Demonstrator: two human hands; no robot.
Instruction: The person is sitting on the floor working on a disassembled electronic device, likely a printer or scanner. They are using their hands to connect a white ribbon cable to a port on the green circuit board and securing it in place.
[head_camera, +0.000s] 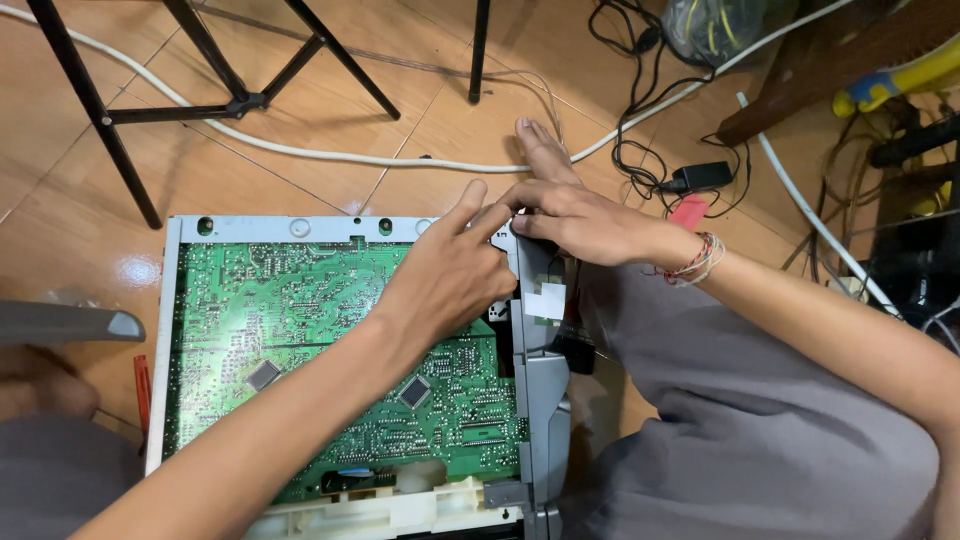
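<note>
A large green circuit board (300, 330) lies in a pale grey metal chassis (280, 228) on the floor. My left hand (445, 275) rests on the board's far right corner, index finger stretched toward the chassis edge. My right hand (575, 220) reaches in from the right and pinches at the top of the grey side bracket (543, 370), fingertips meeting those of the left hand. What the fingertips grip is too small to see. A beaded bracelet (700, 258) is on my right wrist.
My bare foot (545, 150) sits just beyond the chassis. A white cable (300, 152) crosses the wooden floor. Black stand legs (240, 95) are at the back left, tangled black cords and an adapter (700, 177) at the back right. An orange tool handle (142, 390) lies left of the chassis.
</note>
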